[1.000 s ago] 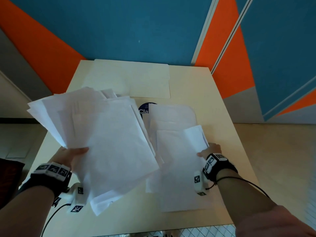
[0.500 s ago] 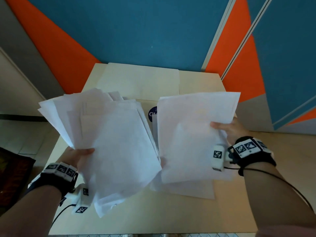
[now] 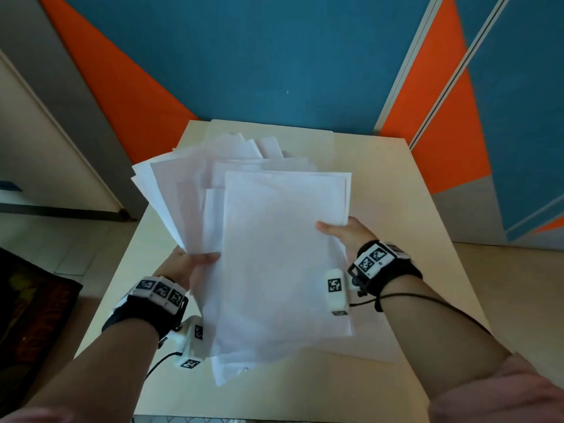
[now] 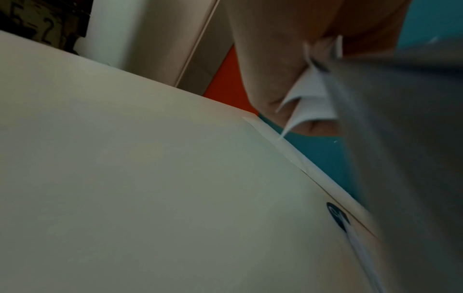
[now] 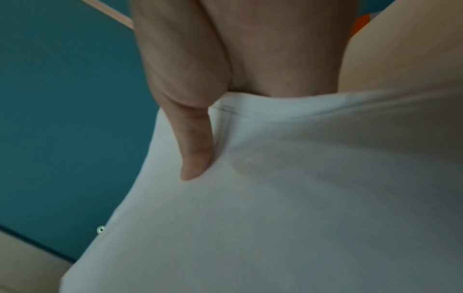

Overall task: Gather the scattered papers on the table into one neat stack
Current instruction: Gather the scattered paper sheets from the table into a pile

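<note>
Both hands held the papers point(image 3: 274, 245) raised above the counter point(image 3: 396, 190). The left hand point(image 3: 189, 267) pinched the fanned, uneven sheets at their left edge, thumb on top. The right hand point(image 3: 345, 233) gripped the top sheets at the right edge, thumb point(image 5: 192, 142) pressed flat on the paper. A cream folder point(image 3: 308, 138) lay on the counter's far side, beneath the raised sheets.
</note>
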`<action>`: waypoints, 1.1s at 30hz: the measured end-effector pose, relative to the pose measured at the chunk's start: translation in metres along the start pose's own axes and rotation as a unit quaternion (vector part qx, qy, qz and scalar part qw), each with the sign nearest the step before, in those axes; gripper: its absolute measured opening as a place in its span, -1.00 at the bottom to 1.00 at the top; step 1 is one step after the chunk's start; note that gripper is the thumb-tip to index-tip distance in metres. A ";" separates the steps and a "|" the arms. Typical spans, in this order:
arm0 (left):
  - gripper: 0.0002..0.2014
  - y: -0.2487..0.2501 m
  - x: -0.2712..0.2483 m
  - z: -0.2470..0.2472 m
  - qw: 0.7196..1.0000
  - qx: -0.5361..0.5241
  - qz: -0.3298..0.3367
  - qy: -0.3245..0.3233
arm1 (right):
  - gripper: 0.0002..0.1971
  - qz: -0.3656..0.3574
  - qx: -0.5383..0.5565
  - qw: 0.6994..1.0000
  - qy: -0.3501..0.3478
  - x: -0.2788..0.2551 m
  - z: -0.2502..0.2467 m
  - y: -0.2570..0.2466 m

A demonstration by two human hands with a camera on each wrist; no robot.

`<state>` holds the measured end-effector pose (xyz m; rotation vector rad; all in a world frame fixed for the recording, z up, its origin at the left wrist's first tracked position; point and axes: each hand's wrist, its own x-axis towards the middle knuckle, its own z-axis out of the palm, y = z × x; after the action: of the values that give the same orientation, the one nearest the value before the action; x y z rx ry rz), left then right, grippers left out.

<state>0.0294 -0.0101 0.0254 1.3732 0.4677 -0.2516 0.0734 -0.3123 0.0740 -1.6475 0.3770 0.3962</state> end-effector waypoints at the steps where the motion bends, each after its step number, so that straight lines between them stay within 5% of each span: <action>1: -0.65 0.001 -0.001 0.004 1.000 -0.002 0.003 -0.011 | -0.61 0.001 -0.009 1.000 -0.003 0.004 0.004 0.005; 8: -0.59 0.002 0.003 0.013 1.000 0.014 -0.004 -0.009 | -0.66 -0.043 -0.039 0.997 0.057 0.009 0.019 0.013; 15: -0.61 -0.007 0.006 0.005 0.999 0.033 -0.011 0.022 | -0.59 -0.070 -0.047 0.996 0.019 0.007 0.021 0.015; 19: -0.55 -0.006 0.008 -0.011 0.998 0.017 0.007 0.053 | -0.46 -0.010 -0.115 0.990 0.081 0.019 -0.021 0.034; 23: -0.71 -0.004 0.008 -0.026 0.997 0.013 0.011 0.071 | -0.08 0.213 -0.311 0.905 0.196 0.021 -0.066 0.062; 27: -0.83 -0.006 0.001 -0.037 0.995 0.013 0.015 0.101 | 0.16 0.251 -0.387 0.869 0.182 0.020 -0.061 0.072; 29: -0.83 -0.006 -0.003 -0.044 0.993 0.013 0.013 0.117 | 0.12 0.248 -0.377 0.873 0.184 0.027 -0.053 0.072; 33: -0.85 -0.006 -0.012 -0.052 0.989 0.014 0.021 0.143 | -0.29 0.204 -0.310 0.912 0.175 0.036 -0.047 0.076</action>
<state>0.0072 0.0382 0.0193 1.4512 0.6737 -0.0252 0.0714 -0.3679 -0.0047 -2.2758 0.9507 0.5715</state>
